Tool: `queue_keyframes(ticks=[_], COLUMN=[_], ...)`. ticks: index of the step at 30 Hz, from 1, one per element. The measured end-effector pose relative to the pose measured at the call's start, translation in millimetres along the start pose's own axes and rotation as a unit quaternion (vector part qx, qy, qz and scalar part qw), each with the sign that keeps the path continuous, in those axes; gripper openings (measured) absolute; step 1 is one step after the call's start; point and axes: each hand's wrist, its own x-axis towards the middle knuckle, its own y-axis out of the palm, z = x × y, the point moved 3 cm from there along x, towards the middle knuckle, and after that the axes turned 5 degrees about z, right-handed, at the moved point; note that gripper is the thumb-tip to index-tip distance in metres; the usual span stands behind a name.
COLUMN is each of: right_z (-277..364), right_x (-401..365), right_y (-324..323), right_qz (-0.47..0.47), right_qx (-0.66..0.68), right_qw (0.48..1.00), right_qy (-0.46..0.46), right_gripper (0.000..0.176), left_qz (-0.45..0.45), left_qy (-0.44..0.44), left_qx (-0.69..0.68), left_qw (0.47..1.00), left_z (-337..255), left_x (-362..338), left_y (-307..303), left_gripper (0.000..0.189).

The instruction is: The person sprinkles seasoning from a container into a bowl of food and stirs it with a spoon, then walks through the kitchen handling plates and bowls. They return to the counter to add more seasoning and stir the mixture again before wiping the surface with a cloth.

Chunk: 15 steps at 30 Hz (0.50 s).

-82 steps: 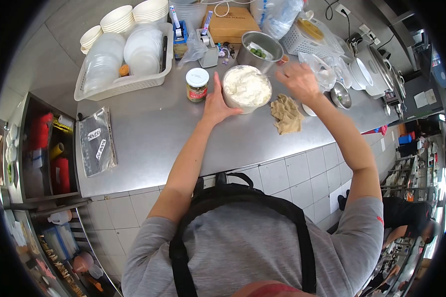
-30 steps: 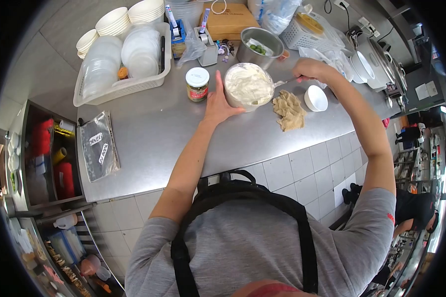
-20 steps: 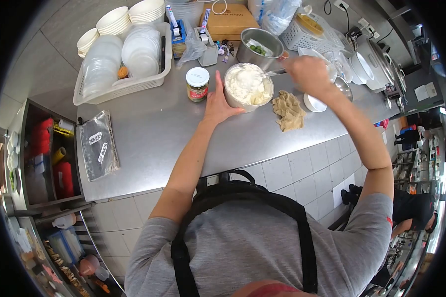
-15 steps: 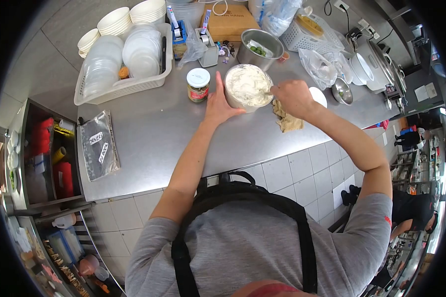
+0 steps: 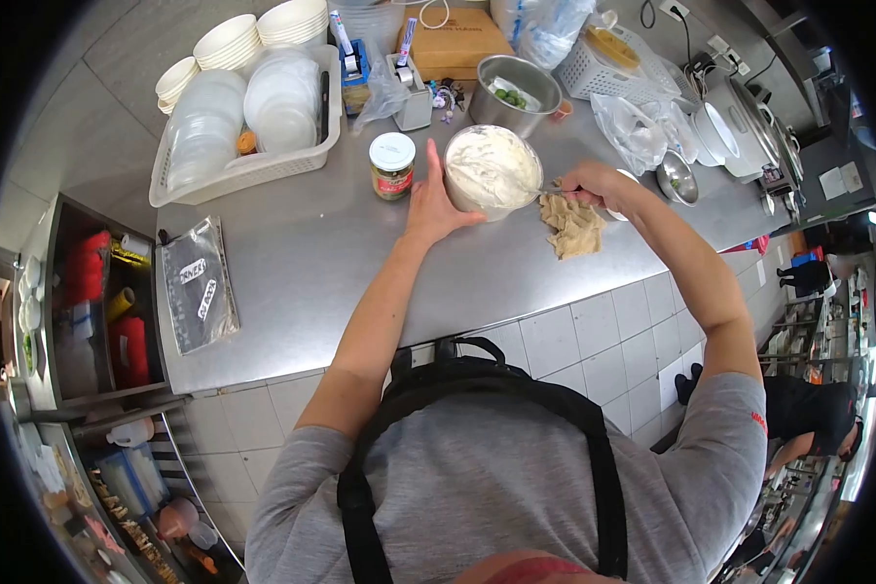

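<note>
A round tub [image 5: 492, 173] of thick white cream stands on the steel counter. My left hand [image 5: 438, 201] is spread against its left side, thumb and fingers apart around the wall. Pinched in my right hand [image 5: 594, 185], to the right of the tub, is the handle of a metal utensil [image 5: 549, 190] whose far end reaches the cream. Below my right hand lies a crumpled tan cloth [image 5: 572, 227]. A white-lidded glass jar [image 5: 392, 166] stands just left of my left hand. Behind the tub is a metal pot [image 5: 514, 95] with green pieces inside.
Lids fill a white basket [image 5: 246, 175] at the back left, beside stacked bowls [image 5: 226, 42]. A plastic sleeve [image 5: 199, 287] lies at the left. Plastic bags [image 5: 633, 131] and a small metal bowl [image 5: 676, 178] are at the right. Another person [image 5: 813, 414] stands far right.
My right hand has moved right, away from the tub's rim, and the utensil's handle now shows. The cream's surface has changed shape. My left hand stays at the tub.
</note>
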Motion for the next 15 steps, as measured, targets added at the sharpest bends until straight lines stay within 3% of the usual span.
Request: queue_keyframes(ticks=[6,9,12,15], right_z=[-17.9,-22.0,-6.4,1.6], right_x=[-3.5,-8.6,-28.1,-35.7], right_y=[-4.7,-13.5,-26.1,-29.0], right_qz=[0.029,0.047,-0.02,-0.201], right_qx=[0.063,0.107,-0.002,-0.207], right_qw=[0.997,0.993,0.989,0.926], right_qy=[0.041,0.003,-0.147,-0.244], right_gripper=[0.017,0.021,0.02,0.014], left_qz=[-0.012,-0.017,-0.021,-0.023], left_qy=[0.014,0.011,0.011,0.015], left_qx=[-0.006,0.007,0.015,0.013], left_qw=[1.0,1.0,1.0,1.0], left_z=[4.1,1.9,-2.8,-3.7], left_x=[1.3,0.5,-1.0,-0.9], left_y=[3.3,2.6,2.0,1.0], left_gripper=[0.14,0.141,0.141,0.141])
